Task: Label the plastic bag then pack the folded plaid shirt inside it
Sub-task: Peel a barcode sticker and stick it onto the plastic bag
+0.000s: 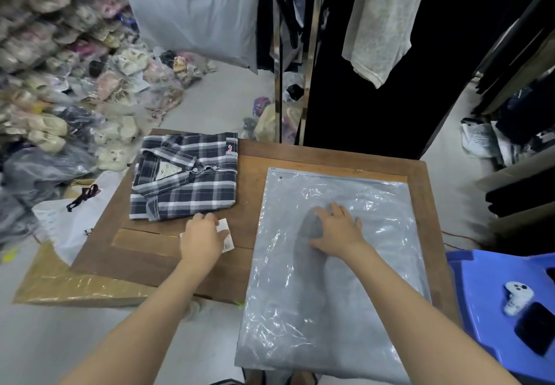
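Head view showed the left hand [202, 239] pinching a small white paper label [224, 231], not yet stuck; the right hand [338, 228] lay spread flat on the grey translucent plastic bag [336, 279]. Beside them, the folded navy-white plaid shirt [186, 176] waited unpacked on the brown wooden table [144, 252].

Wooden table [315, 156]: plaid shirt [186, 174], plastic bag [345, 279], label [225, 231]

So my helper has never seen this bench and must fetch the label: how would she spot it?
On the wooden table, look between the plaid shirt and the plastic bag. The label is the small white slip under the left hand, the only paper there.
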